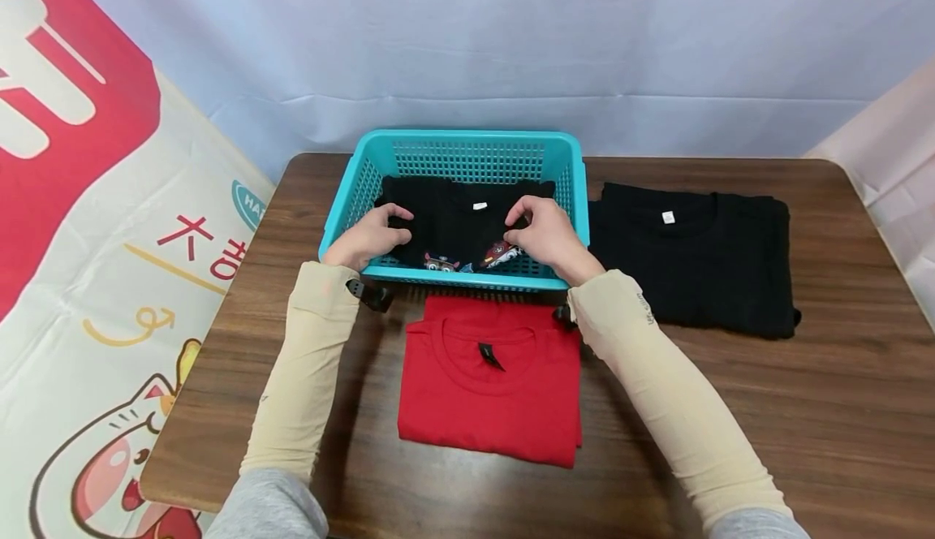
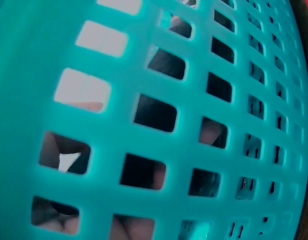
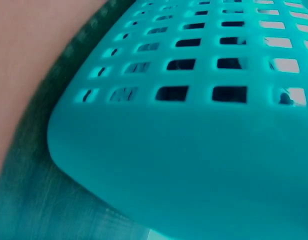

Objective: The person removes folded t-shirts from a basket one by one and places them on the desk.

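Note:
A black T-shirt with a white neck label and a cartoon print along its near edge lies folded in the turquoise plastic basket. My left hand reaches over the basket's left side, its thumb and forefinger apart at the shirt's left part. From the right, my right hand reaches in near the print, with a gap between thumb and forefinger. Both hands' other fingers are largely hidden. Through the holes of the basket wall, the left wrist view shows bits of fingers and dark cloth. Basket wall fills most of the right wrist view.
A folded red T-shirt lies in front of the basket on the wooden table. Right of the basket is a folded black T-shirt with a white label. A pale curtain hangs behind, and a printed cloth on the left.

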The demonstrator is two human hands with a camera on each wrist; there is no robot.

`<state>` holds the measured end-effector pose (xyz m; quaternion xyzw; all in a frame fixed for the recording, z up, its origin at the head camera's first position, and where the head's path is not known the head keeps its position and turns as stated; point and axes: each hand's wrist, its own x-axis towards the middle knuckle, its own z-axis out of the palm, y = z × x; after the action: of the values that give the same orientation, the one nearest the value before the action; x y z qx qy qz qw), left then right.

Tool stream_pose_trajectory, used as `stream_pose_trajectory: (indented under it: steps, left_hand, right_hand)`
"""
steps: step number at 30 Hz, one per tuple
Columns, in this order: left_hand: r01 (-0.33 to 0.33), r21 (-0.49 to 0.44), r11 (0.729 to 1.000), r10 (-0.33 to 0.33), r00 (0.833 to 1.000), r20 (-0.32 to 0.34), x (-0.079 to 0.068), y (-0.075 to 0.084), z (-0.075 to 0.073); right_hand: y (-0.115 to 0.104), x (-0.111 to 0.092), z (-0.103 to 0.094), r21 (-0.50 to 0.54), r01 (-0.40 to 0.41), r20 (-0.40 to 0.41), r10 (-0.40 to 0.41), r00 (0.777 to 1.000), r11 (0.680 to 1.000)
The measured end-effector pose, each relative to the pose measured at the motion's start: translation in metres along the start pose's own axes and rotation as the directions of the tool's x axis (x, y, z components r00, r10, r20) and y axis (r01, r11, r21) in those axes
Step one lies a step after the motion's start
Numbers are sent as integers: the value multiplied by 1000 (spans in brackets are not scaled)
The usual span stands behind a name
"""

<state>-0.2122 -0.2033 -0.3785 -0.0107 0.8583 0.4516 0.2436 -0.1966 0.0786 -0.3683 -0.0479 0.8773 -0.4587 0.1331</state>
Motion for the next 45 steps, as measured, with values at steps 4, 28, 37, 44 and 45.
stream_pose_trajectory:
  steps: [4, 28, 37, 44, 45]
  left_hand:
    - [-19, 9, 1000, 18, 997, 79, 0, 1, 0]
    - [-1, 127, 992, -17, 990, 138, -2, 5, -1]
    - [-5, 104, 995, -5, 996, 93, 1, 4, 1]
    - [12, 209, 978, -23, 999, 47, 1, 3, 3]
    - [15, 220, 975, -25, 999, 40, 1, 3, 4]
  right_hand:
    - [1, 2, -1, 8, -16, 76, 15, 997, 1000]
    - [4, 3, 0, -162, 4, 142, 19, 990, 987]
    - [2, 4, -2, -44, -106, 277, 114, 954, 993]
    - [1, 5, -1, -62, -100, 274, 114, 955, 993]
    - [1, 4, -1, -66, -100, 269, 115, 956, 993]
